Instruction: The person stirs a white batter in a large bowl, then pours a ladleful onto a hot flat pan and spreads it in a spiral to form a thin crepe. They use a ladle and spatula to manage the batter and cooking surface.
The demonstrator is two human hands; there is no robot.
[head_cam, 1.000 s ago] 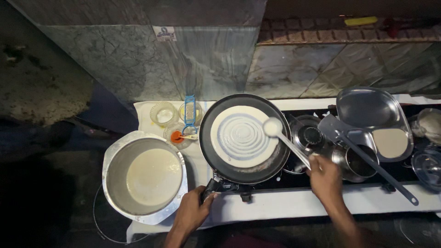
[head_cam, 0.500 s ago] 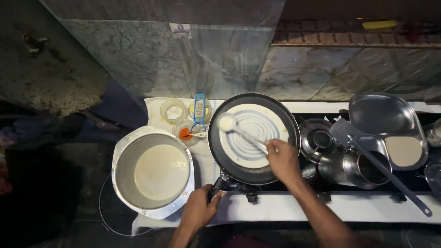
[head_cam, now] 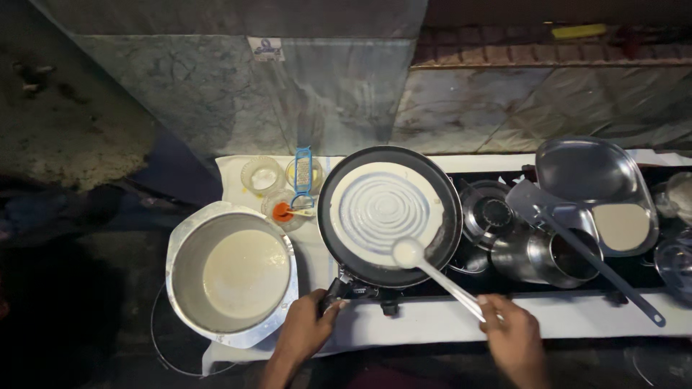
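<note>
A black round pan point(head_cam: 450, 216) sits on the stove with a thin white batter disc point(head_cam: 386, 209) spread in rings across it. My left hand point(head_cam: 306, 333) grips the pan's black handle point(head_cam: 335, 292) at the near edge. My right hand point(head_cam: 513, 338) holds the long handle of a white ladle point(head_cam: 409, 252); the ladle's bowl rests at the near right rim of the batter disc. A large steel pot of white batter point(head_cam: 241, 274) stands left of the pan, close to my left hand.
A steel tray point(head_cam: 584, 169) and a small steel pot point(head_cam: 555, 256) crossed by a long spatula point(head_cam: 598, 266) lie right of the pan. Small glass bowls point(head_cam: 261, 175), a blue grater-like tool point(head_cam: 303, 176) and an orange-tipped bowl point(head_cam: 282, 212) sit behind the batter pot. Marble wall behind.
The ladle swept from the pan's far right, across to its far left, then down to the near right rim. My right hand followed it; my left hand stayed on the handle.
</note>
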